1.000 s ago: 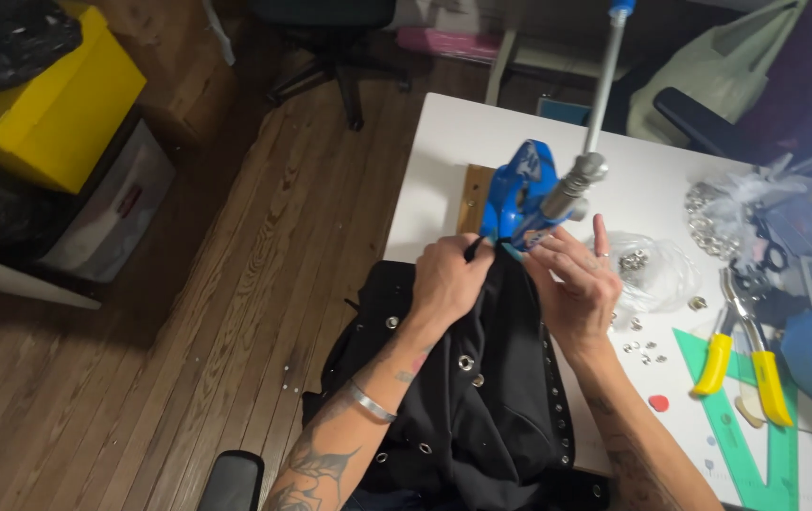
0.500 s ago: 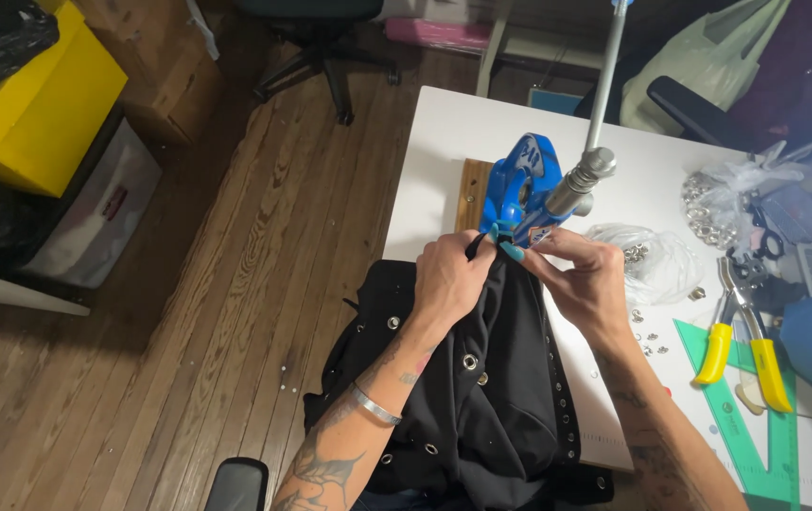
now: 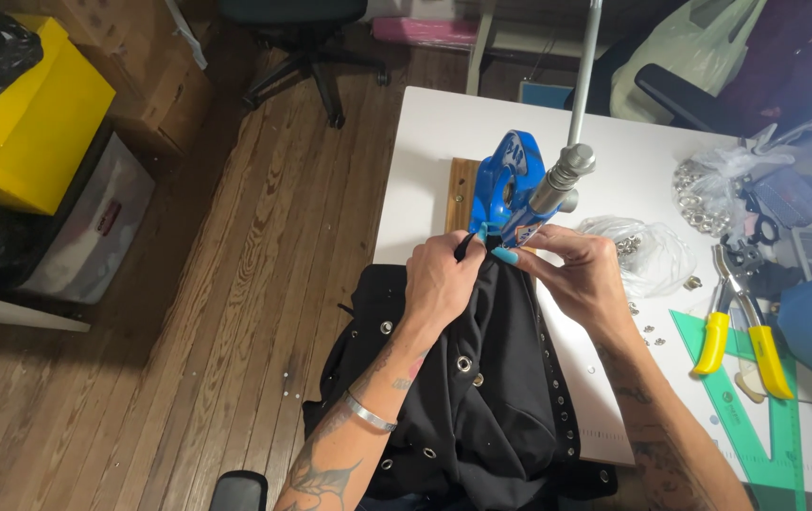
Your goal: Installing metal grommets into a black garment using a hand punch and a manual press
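Black garment [image 3: 481, 397], studded with rows of metal eyelets, hangs off the near edge of the white table [image 3: 444, 142], its top edge pushed under the blue hand press [image 3: 505, 185]. We pinch that edge with our left hand [image 3: 439, 284], fingers curled and pressed together on the cloth. Our right hand [image 3: 581, 274] grips the fabric just beside it, thumb and fingertips closed at the press (the nails are painted teal). Yellow-handled pliers [image 3: 742, 326] lie well apart, near a clear bag of eyelets [image 3: 656, 251].
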